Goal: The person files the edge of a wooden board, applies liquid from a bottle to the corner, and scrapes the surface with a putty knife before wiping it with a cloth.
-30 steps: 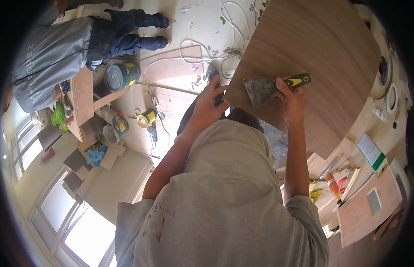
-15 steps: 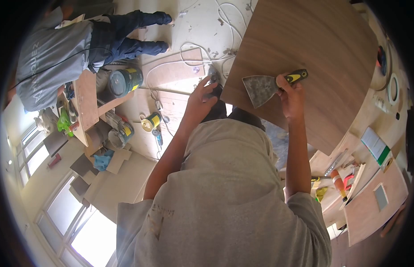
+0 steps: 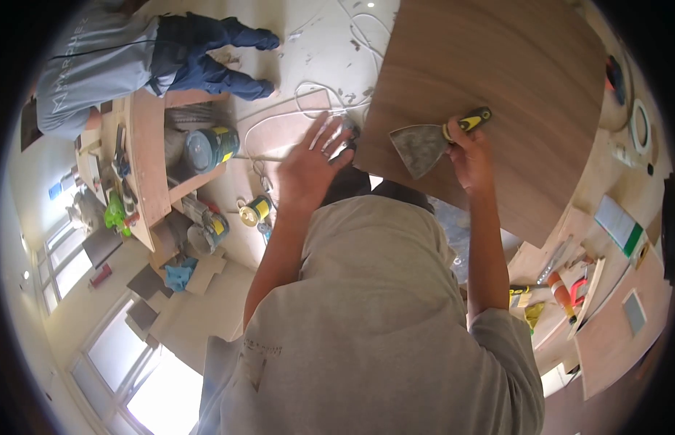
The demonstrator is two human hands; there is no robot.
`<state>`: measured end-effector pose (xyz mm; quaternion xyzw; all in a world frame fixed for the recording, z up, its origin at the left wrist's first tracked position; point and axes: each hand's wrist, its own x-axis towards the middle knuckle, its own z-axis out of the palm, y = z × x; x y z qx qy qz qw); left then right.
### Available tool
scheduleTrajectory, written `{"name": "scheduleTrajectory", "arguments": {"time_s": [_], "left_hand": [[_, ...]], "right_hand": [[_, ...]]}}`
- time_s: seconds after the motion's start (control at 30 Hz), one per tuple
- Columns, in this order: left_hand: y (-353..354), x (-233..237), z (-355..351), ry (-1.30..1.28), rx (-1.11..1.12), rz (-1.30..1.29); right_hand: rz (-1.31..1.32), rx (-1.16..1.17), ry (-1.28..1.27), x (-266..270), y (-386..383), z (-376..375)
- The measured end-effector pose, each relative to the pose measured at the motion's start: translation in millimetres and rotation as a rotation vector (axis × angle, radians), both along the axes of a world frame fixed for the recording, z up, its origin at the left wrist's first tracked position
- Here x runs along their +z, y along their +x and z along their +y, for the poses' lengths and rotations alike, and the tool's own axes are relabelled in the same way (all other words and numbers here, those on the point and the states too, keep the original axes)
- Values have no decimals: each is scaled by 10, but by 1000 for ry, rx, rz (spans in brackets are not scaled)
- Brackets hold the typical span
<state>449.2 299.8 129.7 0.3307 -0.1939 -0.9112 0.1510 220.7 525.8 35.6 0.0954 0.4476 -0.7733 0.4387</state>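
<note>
My right hand (image 3: 471,158) is closed around the black and yellow handle of a putty knife (image 3: 418,147). The knife's wide, stained metal blade points left over a brown wooden panel (image 3: 511,80). My left hand (image 3: 308,170) is raised beside the panel's left edge, fingers spread and nothing in it. A dark object near its fingertips is partly hidden, and I cannot make out what it is.
At upper left another person (image 3: 105,54) stands by a wooden bench (image 3: 150,163). A lidded bucket (image 3: 207,150), a small tin (image 3: 256,210) and a white cable (image 3: 261,125) lie to the left. An orange bottle (image 3: 561,296) and a framed board (image 3: 620,333) are at right.
My left hand has turned and spread its fingers, moving slightly left. The putty knife has shifted a little left in my right hand's grip. The other person has moved up in the view.
</note>
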Motion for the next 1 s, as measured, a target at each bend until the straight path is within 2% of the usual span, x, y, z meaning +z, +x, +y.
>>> {"name": "scheduleTrajectory", "arguments": {"time_s": [0.07, 0.13, 0.17, 0.2, 0.23, 0.27, 0.33, 0.4, 0.6, 0.8, 0.9, 0.93, 1.0], "left_hand": [[-9, 85, -66, -144, -60, -60], [-121, 270, -77, -668, -452, -420], [-110, 227, -80, -933, -594, -519], [-129, 148, -57, -1224, -709, -607], [-169, 126, 5, -1197, -694, -535], [-229, 135, 36, -1171, -682, -480], [-394, 203, 138, -929, -662, -436], [-433, 23, 117, -985, -768, -286], [-990, 39, 521, -1136, -1210, -114], [-1176, 17, 515, -1364, -1495, 207], [-1093, -19, 450, -1277, -1605, 258], [-1056, -48, 399, -1246, -1655, 269], [-974, -181, 298, -1158, -1737, 284]], "right_hand": [[21, 45, 84, 6, 24, 83], [85, 21, 77, 132, 44, 60], [89, 22, 181, 236, 35, 52], [76, -29, 84, 267, 33, 57], [61, -73, -27, 274, 37, 86], [66, -159, -37, 299, 18, 153], [59, -309, -76, 347, 46, 224], [73, -477, -76, 490, 90, 438], [98, -957, -9, 457, 496, 1539], [139, -1435, 224, 463, 1512, 2013], [62, -1611, 363, 484, 2149, 2044], [107, -1715, 370, 612, 2334, 1961], [110, -1840, 340, 479, 2829, 1965]]}}
